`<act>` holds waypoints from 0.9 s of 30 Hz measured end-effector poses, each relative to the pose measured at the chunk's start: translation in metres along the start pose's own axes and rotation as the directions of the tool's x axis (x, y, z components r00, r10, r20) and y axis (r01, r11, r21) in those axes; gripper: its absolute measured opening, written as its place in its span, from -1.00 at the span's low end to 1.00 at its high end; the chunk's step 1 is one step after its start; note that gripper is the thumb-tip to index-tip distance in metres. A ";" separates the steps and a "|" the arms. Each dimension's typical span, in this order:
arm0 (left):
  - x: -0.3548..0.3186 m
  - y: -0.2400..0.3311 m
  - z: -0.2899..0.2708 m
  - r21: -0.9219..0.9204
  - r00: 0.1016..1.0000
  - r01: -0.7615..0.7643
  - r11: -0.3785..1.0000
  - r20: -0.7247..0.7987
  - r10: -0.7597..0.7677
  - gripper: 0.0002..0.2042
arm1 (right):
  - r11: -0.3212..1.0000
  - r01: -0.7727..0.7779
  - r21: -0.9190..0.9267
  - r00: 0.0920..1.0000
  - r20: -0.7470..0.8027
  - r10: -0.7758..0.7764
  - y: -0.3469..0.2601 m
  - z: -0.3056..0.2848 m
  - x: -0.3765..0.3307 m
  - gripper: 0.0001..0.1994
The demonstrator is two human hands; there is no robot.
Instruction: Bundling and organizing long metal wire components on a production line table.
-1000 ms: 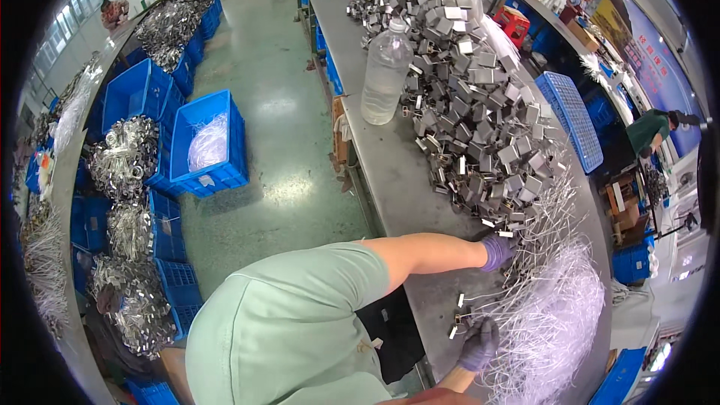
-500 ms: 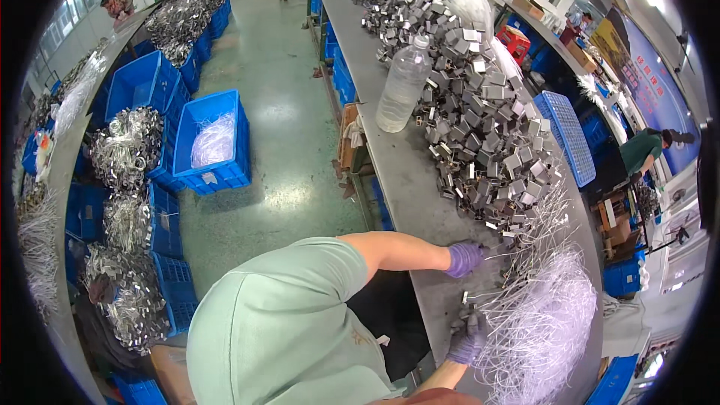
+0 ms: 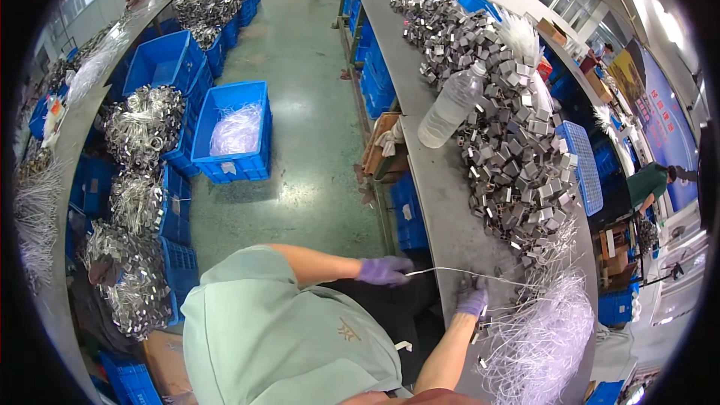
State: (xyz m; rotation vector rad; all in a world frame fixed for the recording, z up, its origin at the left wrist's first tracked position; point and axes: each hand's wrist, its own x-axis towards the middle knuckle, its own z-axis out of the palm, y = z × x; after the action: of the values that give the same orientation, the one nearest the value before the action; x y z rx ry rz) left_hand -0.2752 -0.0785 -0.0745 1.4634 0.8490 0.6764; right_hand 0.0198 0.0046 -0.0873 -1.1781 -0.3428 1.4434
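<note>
My left hand [image 3: 384, 270], in a purple glove, is pinched on a thin white strand [image 3: 457, 275]. The strand stretches taut from that hand, past the table edge, toward a tangled bundle of white strands [image 3: 544, 337]. My right hand [image 3: 474, 301], also purple-gloved, is down on the grey table [image 3: 442, 202] beside the bundle. Its fingers curl over small metal clips [image 3: 480, 326], just under the strand. Whether it grips one is hidden.
A long heap of square metal clips [image 3: 517, 150] runs along the table, with a clear plastic bottle [image 3: 450, 109] and a blue perforated tray [image 3: 585, 165] beside it. Blue crates [image 3: 236, 135] and wire bundles [image 3: 139, 124] stand on the green floor to the left. Other people work at the far right [image 3: 649, 184].
My left hand has drawn back leftward from the bundle, past the table edge, pulling the strand out long. My right hand has moved up the table toward the clips.
</note>
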 end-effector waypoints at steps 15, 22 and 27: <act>-0.118 -0.025 -0.073 -0.182 0.856 0.330 0.926 -0.356 -0.375 -0.64 | 0.735 0.662 -0.146 0.733 -0.079 -0.676 -0.075 0.060 -0.040 -0.61; -0.094 -0.033 -0.060 -0.140 0.904 0.290 0.947 -0.285 -0.319 -0.64 | 0.766 0.621 -0.167 0.749 -0.161 -0.643 -0.105 0.034 -0.051 -0.72; -0.097 -0.036 -0.062 -0.124 0.918 0.266 0.956 -0.269 -0.290 -0.61 | 0.736 0.670 -0.098 0.709 -0.208 -0.674 -0.121 0.023 -0.052 -0.71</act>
State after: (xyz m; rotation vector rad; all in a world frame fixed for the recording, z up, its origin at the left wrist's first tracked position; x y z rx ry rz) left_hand -0.3837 -0.1246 -0.0979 1.1529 1.2121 0.7066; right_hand 0.0609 0.0014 0.0399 -1.0584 -0.5546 0.6489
